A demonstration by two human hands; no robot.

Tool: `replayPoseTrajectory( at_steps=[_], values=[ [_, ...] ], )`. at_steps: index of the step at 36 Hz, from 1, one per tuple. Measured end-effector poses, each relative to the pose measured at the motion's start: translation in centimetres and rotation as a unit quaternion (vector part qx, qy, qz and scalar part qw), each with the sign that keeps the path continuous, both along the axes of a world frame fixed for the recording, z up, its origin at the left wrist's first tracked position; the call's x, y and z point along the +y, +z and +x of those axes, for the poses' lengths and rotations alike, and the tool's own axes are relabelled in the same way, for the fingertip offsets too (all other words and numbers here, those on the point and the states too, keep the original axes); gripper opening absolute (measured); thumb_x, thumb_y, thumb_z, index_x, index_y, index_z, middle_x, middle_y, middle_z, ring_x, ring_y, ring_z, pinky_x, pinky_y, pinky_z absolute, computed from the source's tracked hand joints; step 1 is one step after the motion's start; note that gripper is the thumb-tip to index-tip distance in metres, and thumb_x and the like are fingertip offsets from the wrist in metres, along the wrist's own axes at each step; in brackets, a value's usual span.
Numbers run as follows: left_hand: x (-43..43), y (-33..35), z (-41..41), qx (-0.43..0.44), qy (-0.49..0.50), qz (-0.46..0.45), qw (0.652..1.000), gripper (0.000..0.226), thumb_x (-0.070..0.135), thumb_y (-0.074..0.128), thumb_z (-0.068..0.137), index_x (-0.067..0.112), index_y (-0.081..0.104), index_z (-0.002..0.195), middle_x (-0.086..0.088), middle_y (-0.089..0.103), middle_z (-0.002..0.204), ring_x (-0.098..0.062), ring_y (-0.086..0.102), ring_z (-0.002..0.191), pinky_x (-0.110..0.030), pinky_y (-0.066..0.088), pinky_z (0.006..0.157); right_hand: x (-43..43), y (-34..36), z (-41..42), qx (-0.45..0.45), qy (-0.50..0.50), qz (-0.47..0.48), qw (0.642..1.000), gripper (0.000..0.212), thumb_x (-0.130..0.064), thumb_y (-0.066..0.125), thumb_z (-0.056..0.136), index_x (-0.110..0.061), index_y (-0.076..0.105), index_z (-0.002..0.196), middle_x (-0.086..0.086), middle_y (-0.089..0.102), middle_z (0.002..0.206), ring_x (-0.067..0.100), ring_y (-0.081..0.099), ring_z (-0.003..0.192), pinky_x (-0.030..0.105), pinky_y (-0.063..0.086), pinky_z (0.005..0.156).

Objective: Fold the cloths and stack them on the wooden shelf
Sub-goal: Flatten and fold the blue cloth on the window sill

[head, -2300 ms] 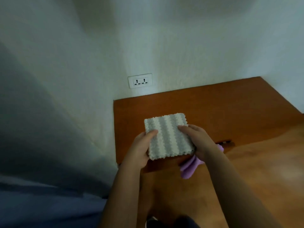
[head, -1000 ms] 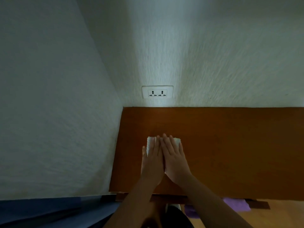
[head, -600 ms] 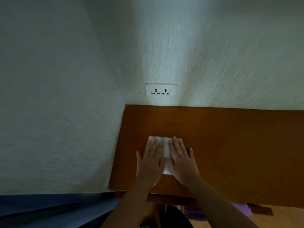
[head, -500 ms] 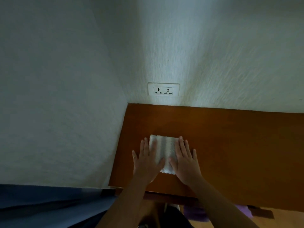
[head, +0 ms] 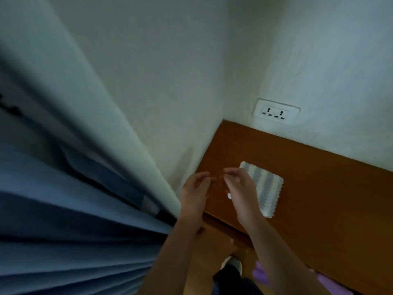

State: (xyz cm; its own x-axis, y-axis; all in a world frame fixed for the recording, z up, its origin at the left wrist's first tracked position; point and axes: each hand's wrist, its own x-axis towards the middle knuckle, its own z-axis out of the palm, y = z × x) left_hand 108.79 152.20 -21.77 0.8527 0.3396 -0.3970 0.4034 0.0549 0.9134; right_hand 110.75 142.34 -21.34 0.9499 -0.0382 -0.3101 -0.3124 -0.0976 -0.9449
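A: What does the cloth (head: 264, 189) look like, and where is it?

B: It is folded into a rough square with grey and white zigzag stripes and pinked edges; it lies flat on the wooden shelf (head: 319, 188), near the left end, a little out from the wall corner; its near left part is hidden behind the right hand (head: 239, 188).

A: And the hands?

B: Both are above the shelf's left end, empty; the right hand is loosely curled, fingers bent and apart, holding nothing; the left hand (head: 195, 188) is the same, half open, fingertips towards the right hand's but not touching; whether either touches the cloth I cannot tell, as they are blurred.

A: What else is around?

B: A double wall socket (head: 276, 112) sits just above the shelf's back edge; a blue curtain (head: 63, 220) fills the left side; below the shelf a purple cloth (head: 260, 273) shows, partly hidden by the right forearm and cut off; a shoe (head: 232, 265) is dimly seen on the floor.
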Motion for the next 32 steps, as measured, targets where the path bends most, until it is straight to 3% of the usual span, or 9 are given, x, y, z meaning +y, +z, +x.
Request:
replayPoseTrajectory(
  at_steps=[3, 6, 9, 11, 15, 25, 32],
  values=[
    [2.2, 1.6, -3.3, -0.018, 0.063, -0.022, 0.998, 0.016, 0.013, 0.048, 0.096, 0.018, 0.06, 0.104, 0.009, 0.067, 0.085, 0.004, 0.062, 0.069, -0.009, 0.048, 0.058, 2.7, 1.1, -1.8, -0.012, 0.062, 0.013, 0.998, 0.012, -0.016, 0.051, 0.094, -0.026, 0.058, 0.094, -0.003, 0.062, 0.094, 0.01, 0.061, 0.085, 0.02, 0.048, 0.068],
    [4.8, 2.6, -7.8, -0.034, 0.119, -0.048, 0.991, 0.016, 0.012, 0.048, 0.096, 0.016, 0.061, 0.103, 0.001, 0.07, 0.089, -0.007, 0.065, 0.079, -0.017, 0.05, 0.067, 5.8, 2.3, -4.7, -0.009, 0.114, 0.06, 0.992, 0.011, -0.01, 0.053, 0.092, -0.019, 0.06, 0.091, 0.004, 0.064, 0.085, 0.018, 0.064, 0.08, 0.031, 0.053, 0.073],
    [7.5, 3.1, -13.4, -0.06, 0.191, -0.059, 0.978, 0.015, 0.01, 0.048, 0.095, 0.016, 0.061, 0.098, 0.002, 0.071, 0.084, -0.01, 0.066, 0.082, -0.027, 0.051, 0.077, 9.2, 3.3, -8.8, -0.023, 0.18, 0.099, 0.978, 0.01, -0.003, 0.052, 0.092, -0.01, 0.059, 0.09, 0.002, 0.061, 0.074, 0.004, 0.06, 0.064, 0.017, 0.05, 0.061],
    [9.0, 3.4, -17.4, -0.08, 0.241, -0.059, 0.965, 0.014, 0.008, 0.049, 0.095, 0.016, 0.061, 0.096, 0.004, 0.071, 0.078, -0.009, 0.067, 0.078, -0.022, 0.053, 0.072, 11.2, 3.7, -12.0, -0.033, 0.218, 0.108, 0.969, 0.012, -0.002, 0.052, 0.091, -0.011, 0.059, 0.088, 0.002, 0.061, 0.075, -0.001, 0.059, 0.06, 0.01, 0.045, 0.056],
    [11.7, 4.1, -25.9, -0.117, 0.351, -0.066, 0.927, 0.014, 0.004, 0.052, 0.093, 0.015, 0.06, 0.094, 0.002, 0.072, 0.079, -0.005, 0.066, 0.071, -0.018, 0.051, 0.064, 14.7, 4.0, -19.0, -0.044, 0.3, 0.117, 0.946, 0.018, -0.003, 0.052, 0.091, -0.019, 0.058, 0.084, -0.001, 0.063, 0.078, -0.001, 0.059, 0.061, 0.009, 0.043, 0.057],
    [14.1, 4.4, -44.7, -0.142, 0.553, -0.027, 0.821, 0.015, 0.006, 0.052, 0.092, 0.016, 0.062, 0.095, 0.006, 0.071, 0.078, -0.002, 0.064, 0.068, -0.019, 0.045, 0.063, 20.2, 4.8, -34.8, -0.035, 0.469, 0.139, 0.872, 0.02, -0.001, 0.05, 0.092, -0.017, 0.057, 0.082, 0.0, 0.063, 0.075, -0.003, 0.056, 0.055, 0.008, 0.042, 0.057],
    [15.5, 3.4, -54.5, -0.141, 0.667, -0.018, 0.732, 0.011, 0.005, 0.057, 0.09, 0.014, 0.062, 0.095, -0.005, 0.07, 0.084, -0.007, 0.066, 0.069, -0.015, 0.049, 0.06, 25.1, 5.7, -43.0, -0.026, 0.566, 0.164, 0.807, 0.026, 0.006, 0.046, 0.091, -0.015, 0.057, 0.08, -0.003, 0.062, 0.069, 0.0, 0.055, 0.052, 0.01, 0.042, 0.053]
  ],
)
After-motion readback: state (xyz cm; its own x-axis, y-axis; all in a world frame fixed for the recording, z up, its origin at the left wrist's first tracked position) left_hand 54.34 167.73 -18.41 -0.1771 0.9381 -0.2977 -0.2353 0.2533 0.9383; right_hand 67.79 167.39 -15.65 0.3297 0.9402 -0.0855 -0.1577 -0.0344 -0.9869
